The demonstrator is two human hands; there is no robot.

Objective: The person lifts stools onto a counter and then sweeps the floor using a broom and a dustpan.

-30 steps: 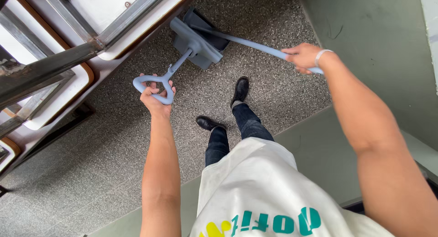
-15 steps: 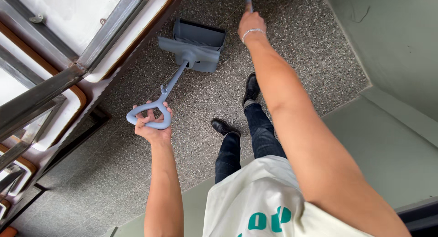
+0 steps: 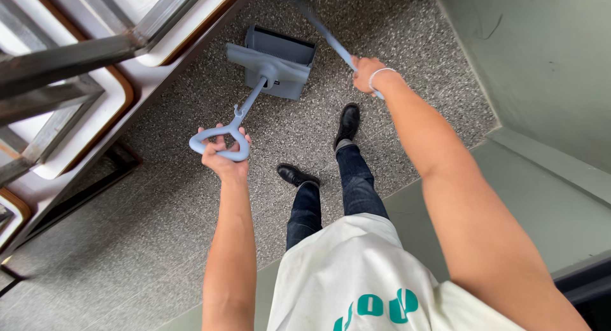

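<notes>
My left hand (image 3: 224, 158) fingers hold the grey dustpan (image 3: 275, 62) loop handle at centre; my right hand (image 3: 366, 73) grips the broom stick (image 3: 326, 33) at upper centre.

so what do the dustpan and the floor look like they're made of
The dustpan looks like moulded plastic: uniform matte grey-blue, with a one-piece looped handle held by the left hand. The floor looks like terrazzo or pebbled stone: speckled grey, dull finish.
</notes>
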